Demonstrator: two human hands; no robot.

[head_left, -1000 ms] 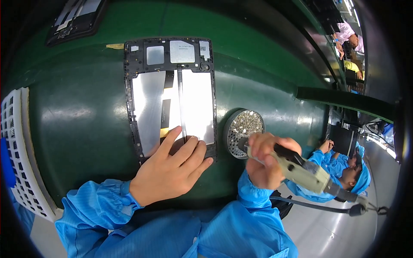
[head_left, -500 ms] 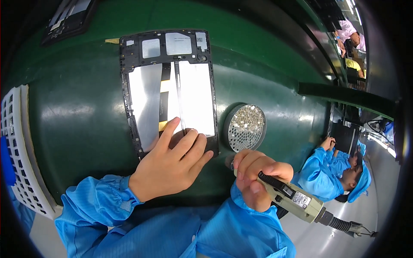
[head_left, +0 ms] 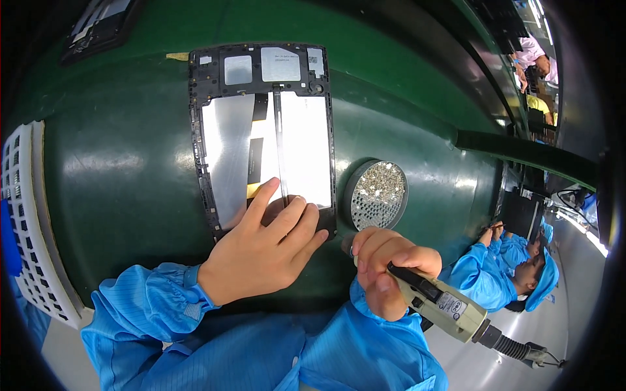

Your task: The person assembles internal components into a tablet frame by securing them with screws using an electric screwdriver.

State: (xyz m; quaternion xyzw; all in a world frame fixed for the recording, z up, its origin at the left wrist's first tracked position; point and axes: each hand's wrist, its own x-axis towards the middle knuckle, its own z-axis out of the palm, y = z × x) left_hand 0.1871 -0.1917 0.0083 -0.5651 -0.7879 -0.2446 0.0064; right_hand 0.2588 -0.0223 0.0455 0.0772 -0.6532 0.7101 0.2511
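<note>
A tablet housing (head_left: 225, 176) with a black frame and bright silver panels lies flat on the green bench. Over its lower part rests my left hand (head_left: 264, 244), fingers spread and tips touching the silver area. My right hand (head_left: 391, 270) is wrapped round a beige electric screwdriver (head_left: 450, 306) with a black lever. Its tip end points left, beside the housing's lower right corner, and is blurred. Just beyond my right hand stands a round grey dish (head_left: 377, 194) of small metal screws, with a perforated plate in it.
A white slotted basket (head_left: 36, 221) stands at the left edge. Another black tablet housing (head_left: 98, 29) lies at the far left. A dark green rail (head_left: 521, 153) runs along the right. Co-workers in blue (head_left: 486, 270) sit at the right. The screwdriver's cable trails lower right.
The housing, its surroundings and the dish appear slightly farther right in the picture. My left hand stays spread on the housing, and the screwdriver has tipped slightly in my right hand.
</note>
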